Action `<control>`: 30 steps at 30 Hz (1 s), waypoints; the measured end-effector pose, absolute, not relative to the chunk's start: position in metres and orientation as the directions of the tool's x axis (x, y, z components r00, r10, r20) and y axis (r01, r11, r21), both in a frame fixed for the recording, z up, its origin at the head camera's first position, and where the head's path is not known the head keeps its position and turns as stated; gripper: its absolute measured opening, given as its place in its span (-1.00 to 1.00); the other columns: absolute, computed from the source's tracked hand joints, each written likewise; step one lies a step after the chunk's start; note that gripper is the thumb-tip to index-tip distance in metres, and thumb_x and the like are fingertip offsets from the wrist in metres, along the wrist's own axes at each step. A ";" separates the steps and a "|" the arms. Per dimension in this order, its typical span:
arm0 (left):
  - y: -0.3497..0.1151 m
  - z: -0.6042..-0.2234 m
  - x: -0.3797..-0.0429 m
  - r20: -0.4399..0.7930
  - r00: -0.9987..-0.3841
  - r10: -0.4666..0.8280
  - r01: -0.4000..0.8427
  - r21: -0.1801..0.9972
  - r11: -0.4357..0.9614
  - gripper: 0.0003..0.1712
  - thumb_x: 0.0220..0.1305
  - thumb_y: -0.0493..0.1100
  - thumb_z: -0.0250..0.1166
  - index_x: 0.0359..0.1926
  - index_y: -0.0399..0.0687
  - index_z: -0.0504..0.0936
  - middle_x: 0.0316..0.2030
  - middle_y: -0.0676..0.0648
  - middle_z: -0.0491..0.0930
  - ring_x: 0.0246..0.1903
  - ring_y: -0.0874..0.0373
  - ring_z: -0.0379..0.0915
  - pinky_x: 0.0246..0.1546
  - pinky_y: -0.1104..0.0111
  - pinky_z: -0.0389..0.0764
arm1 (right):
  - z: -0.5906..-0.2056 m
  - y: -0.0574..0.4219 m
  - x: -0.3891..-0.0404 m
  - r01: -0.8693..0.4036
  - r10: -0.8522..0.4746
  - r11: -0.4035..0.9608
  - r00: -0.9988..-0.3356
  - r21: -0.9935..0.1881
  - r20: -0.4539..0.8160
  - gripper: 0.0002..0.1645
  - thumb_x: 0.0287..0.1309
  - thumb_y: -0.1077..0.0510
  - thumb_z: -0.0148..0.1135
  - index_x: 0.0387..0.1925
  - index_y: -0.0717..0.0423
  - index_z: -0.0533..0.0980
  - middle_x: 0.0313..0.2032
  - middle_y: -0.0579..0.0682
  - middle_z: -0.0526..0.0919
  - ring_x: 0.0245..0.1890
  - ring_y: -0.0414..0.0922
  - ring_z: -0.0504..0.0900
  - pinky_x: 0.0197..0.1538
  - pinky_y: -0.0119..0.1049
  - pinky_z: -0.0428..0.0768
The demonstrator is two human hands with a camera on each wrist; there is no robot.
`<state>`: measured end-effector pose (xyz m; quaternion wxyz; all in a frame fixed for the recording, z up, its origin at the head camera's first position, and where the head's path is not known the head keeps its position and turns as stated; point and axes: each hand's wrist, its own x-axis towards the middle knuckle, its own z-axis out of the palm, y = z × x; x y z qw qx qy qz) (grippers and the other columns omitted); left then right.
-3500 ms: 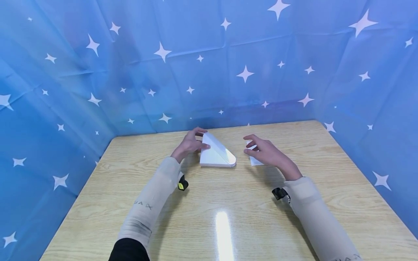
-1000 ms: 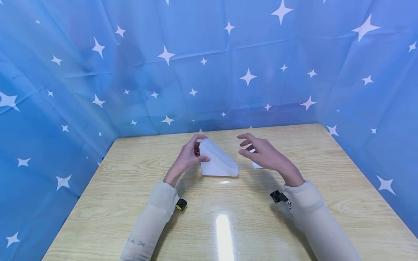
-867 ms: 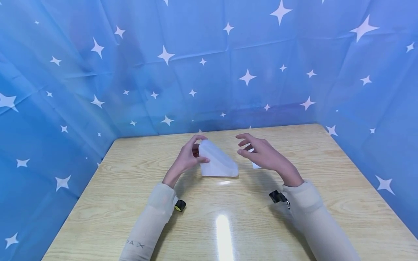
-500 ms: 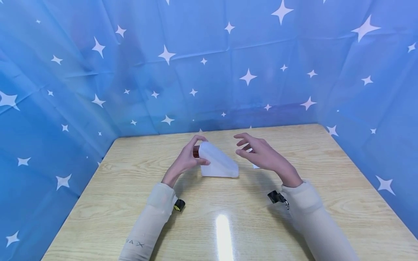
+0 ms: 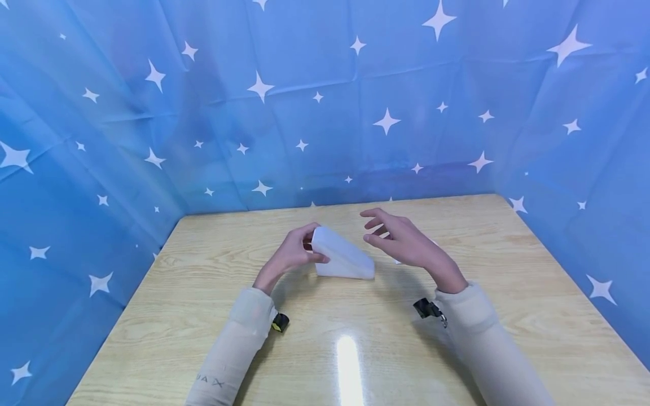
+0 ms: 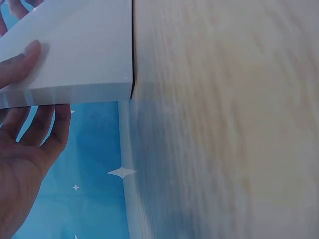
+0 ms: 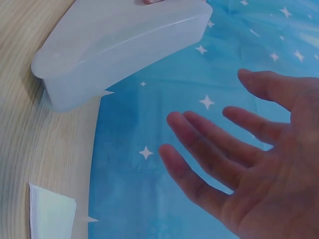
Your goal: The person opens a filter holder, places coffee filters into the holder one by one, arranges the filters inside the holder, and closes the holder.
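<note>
A white plastic container (image 5: 347, 259), triangular with rounded corners, stands on one edge at the table's middle. My left hand (image 5: 294, 248) grips its left end. In the left wrist view the thumb (image 6: 22, 64) presses the container's flat face (image 6: 84, 50), while the left hand's (image 6: 25, 164) other fingers reach behind it. To the right hovers my right hand (image 5: 406, 242), apart from the container and holding nothing. Its palm faces the container, with the fingers loosely bent and spread in the right wrist view. Below and behind it lies a small white paper stack (image 7: 52, 214), mostly hidden in the head view.
The wooden table (image 5: 203, 316) has its far edge close behind the hands. A blue curtain (image 5: 325, 113) with white stars hangs along the back and both sides. A light reflection shines on the near part of the table.
Since the earliest frame, the left hand has brought the container slightly nearer and tilted it. The right hand has drifted left toward it, covering more of the paper stack.
</note>
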<state>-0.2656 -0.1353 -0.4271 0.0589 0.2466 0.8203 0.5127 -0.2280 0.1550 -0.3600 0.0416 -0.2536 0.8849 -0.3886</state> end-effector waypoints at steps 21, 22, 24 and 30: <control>-0.136 -0.427 -0.264 0.099 -0.856 0.507 0.330 0.860 0.390 -0.44 0.13 -0.35 0.55 0.15 -0.06 0.60 0.01 -0.14 0.70 -0.05 0.03 0.68 -0.05 0.19 0.76 | -0.356 0.135 -0.225 -0.468 -0.516 0.538 -0.840 -0.701 0.165 -0.40 0.51 0.03 0.17 0.47 0.02 0.33 0.22 0.17 0.64 0.14 0.09 0.71 0.20 0.07 0.69; -0.136 -0.427 -0.264 0.099 -0.856 0.508 0.331 0.859 0.390 -0.44 0.13 -0.35 0.55 0.15 -0.06 0.60 0.01 -0.14 0.70 -0.06 0.03 0.68 -0.06 0.20 0.76 | -0.356 0.133 -0.225 -0.471 -0.517 0.537 -0.840 -0.700 0.168 -0.41 0.51 0.03 0.17 0.46 0.02 0.34 0.22 0.17 0.64 0.14 0.09 0.72 0.19 0.07 0.69; -0.136 -0.427 -0.263 0.097 -0.855 0.509 0.331 0.858 0.392 -0.45 0.13 -0.34 0.54 0.14 -0.06 0.60 -0.01 -0.14 0.70 -0.09 0.05 0.68 -0.08 0.22 0.75 | -0.357 0.129 -0.225 -0.480 -0.520 0.531 -0.835 -0.698 0.179 -0.41 0.50 0.04 0.18 0.46 0.02 0.35 0.22 0.16 0.64 0.13 0.08 0.72 0.18 0.06 0.70; -0.137 -0.426 -0.262 0.093 -0.857 0.507 0.330 0.855 0.400 -0.46 0.13 -0.34 0.54 0.14 -0.05 0.60 -0.03 -0.13 0.69 -0.14 0.08 0.68 -0.12 0.26 0.74 | -0.358 0.116 -0.225 -0.508 -0.527 0.513 -0.822 -0.692 0.214 -0.43 0.48 0.05 0.21 0.43 0.03 0.38 0.22 0.16 0.65 0.14 0.08 0.71 0.15 0.06 0.71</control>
